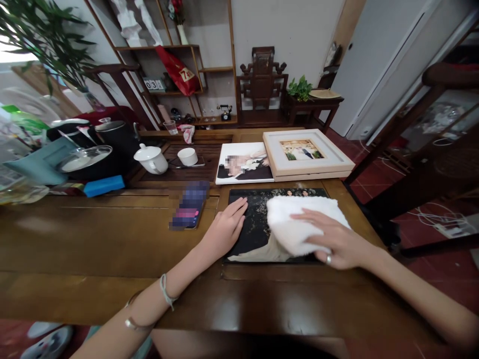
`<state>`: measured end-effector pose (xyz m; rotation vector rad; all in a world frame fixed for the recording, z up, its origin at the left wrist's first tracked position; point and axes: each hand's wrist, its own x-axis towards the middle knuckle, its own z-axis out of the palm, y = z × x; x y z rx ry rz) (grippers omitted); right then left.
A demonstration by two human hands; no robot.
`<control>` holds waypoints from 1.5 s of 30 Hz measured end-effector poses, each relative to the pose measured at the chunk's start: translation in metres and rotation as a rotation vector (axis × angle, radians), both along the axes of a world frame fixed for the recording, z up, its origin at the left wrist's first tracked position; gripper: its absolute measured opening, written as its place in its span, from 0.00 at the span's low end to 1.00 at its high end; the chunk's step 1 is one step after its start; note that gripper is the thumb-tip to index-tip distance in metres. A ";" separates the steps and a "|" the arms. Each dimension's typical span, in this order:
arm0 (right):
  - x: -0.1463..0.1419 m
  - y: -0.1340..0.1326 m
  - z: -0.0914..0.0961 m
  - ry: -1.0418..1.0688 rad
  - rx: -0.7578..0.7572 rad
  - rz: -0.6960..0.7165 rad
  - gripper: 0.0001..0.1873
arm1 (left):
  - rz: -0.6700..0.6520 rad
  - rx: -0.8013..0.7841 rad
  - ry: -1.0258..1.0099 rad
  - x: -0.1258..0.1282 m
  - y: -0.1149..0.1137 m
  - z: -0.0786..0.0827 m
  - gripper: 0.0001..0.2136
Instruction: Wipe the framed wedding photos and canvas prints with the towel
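A dark photo panel, with a pale dress shape and small flowers printed on it, lies flat on the wooden table. My left hand rests on its left edge, fingers stretched out and nothing in them. On the panel's right half, my right hand grips and presses a folded, fluffy white towel. The towel covers much of the picture, and my thumb is partly hidden below it.
Behind the panel lie a white-edged photo print and a light wooden picture frame. A phone is left of my left hand. A lidded white teapot, a small white cup and a blue block stand farther left.
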<state>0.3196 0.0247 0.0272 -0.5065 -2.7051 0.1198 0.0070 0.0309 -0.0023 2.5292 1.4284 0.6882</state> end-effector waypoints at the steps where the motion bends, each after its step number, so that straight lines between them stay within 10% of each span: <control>1: 0.006 0.012 -0.003 0.015 0.024 -0.054 0.15 | -0.002 0.000 0.003 0.000 0.000 0.000 0.18; 7: 0.014 0.047 -0.012 0.011 0.075 -0.287 0.19 | 0.003 0.007 0.006 0.001 -0.001 0.001 0.18; 15: -0.053 -0.013 0.002 -0.061 -0.075 0.041 0.20 | -0.016 -0.021 0.008 0.000 0.001 0.000 0.19; 19: -0.050 -0.002 0.004 -0.024 -0.133 0.126 0.18 | -0.023 -0.031 -0.003 0.000 0.001 0.000 0.19; 30: 0.022 0.049 -0.008 0.058 -0.040 -0.351 0.15 | -0.002 0.000 0.005 0.001 -0.001 0.000 0.18; 40: -0.068 -0.029 0.003 -0.072 -0.056 0.070 0.15 | -0.048 -0.052 0.000 -0.002 0.002 -0.001 0.20; 45: -0.060 -0.017 0.002 -0.039 -0.075 0.008 0.17 | -0.033 -0.060 -0.015 -0.001 0.002 0.000 0.19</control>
